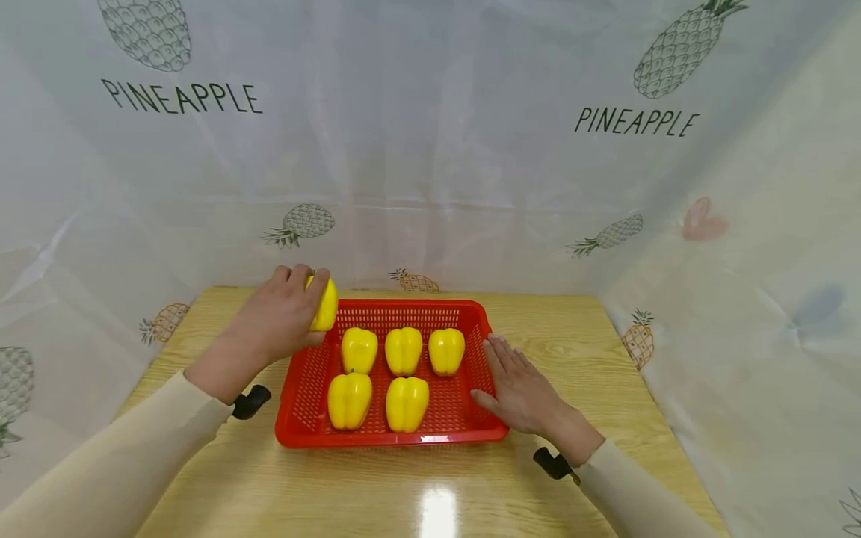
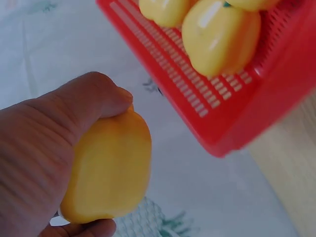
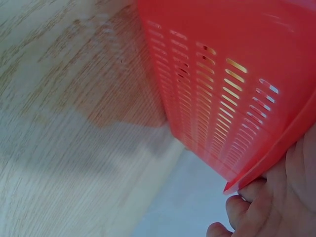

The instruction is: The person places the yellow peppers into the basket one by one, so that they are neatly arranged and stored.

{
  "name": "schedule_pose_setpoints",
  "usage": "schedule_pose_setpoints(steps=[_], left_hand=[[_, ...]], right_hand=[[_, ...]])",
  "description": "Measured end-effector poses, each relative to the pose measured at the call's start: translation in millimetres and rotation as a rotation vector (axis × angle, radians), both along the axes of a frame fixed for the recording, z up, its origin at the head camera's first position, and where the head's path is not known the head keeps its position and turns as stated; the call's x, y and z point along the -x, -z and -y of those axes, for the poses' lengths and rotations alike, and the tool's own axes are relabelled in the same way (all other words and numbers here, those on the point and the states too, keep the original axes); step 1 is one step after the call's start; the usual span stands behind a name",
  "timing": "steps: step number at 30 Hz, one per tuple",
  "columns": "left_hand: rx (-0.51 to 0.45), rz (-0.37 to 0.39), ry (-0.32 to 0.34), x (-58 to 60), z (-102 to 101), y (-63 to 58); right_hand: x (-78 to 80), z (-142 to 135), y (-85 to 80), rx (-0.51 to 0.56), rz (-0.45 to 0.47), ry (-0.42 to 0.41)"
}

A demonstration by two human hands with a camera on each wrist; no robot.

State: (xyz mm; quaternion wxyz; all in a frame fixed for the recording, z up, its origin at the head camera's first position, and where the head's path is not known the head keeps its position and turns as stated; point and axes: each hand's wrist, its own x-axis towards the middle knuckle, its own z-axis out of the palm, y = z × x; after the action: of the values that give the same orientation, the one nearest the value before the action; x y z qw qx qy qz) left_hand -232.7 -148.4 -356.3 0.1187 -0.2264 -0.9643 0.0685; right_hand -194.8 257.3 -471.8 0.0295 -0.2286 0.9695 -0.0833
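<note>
My left hand [image 1: 285, 310] grips a yellow bell pepper [image 1: 326, 305] between thumb and fingers, up at the back left corner of the red basket [image 1: 390, 439]. The left wrist view shows this held pepper [image 2: 111, 168] beside the basket's rim. Inside the basket stand several more yellow bell peppers, three in the back row, such as the middle one [image 1: 403, 351], and two in front, such as the right one [image 1: 406, 403]. My right hand [image 1: 521, 388] rests on the basket's right rim, fingers extended and thumb toward the inside.
The basket sits on a light wooden table [image 1: 558, 329]. A pale sheet [image 1: 417, 149] printed with pineapples hangs behind the table and along both sides. Each wrist carries a black camera mount, such as the left one [image 1: 252, 402].
</note>
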Motion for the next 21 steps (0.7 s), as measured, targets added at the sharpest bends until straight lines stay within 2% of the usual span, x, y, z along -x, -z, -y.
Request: schedule_pose_setpoints(steps=[11,18,21], left_hand=[[0.003,0.006,0.076,4.8,-37.9,8.3],[-0.037,0.126,0.109,2.8,-77.8,19.2],[-0.007,0.16,0.14,1.9,-97.5,27.5]], right_hand=[[0.2,1.2,1.2,0.006,0.013,0.017],[2.0,1.6,1.8,0.002,0.003,0.018],[2.5,2.3,1.6,0.0,0.008,0.022]])
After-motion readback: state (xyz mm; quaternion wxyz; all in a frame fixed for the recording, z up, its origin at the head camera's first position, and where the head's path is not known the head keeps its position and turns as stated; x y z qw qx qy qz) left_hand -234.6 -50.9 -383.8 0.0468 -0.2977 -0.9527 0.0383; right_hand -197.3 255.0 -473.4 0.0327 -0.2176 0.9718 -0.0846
